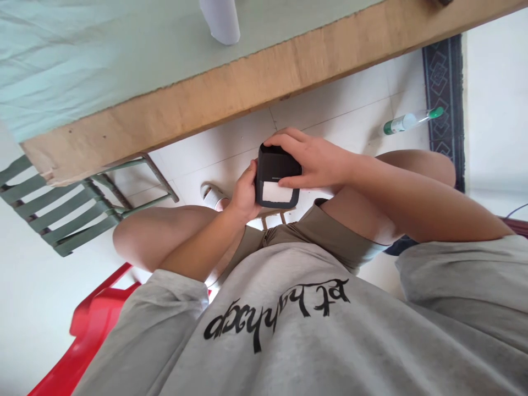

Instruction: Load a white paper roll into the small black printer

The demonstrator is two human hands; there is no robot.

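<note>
While seated, gripping small black box (277,177) over lap: left hand (243,195) clasped at nine o'clock side, right hand (315,162) curled over top from three o'clock. Could slip onto tiled floor (330,113) if either grip loosens.

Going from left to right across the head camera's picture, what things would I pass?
Green slatted chair → red plastic chair → left hand → small black device with a white panel → right hand → green-capped bottle lying on the floor → dark patterned rug.
</note>
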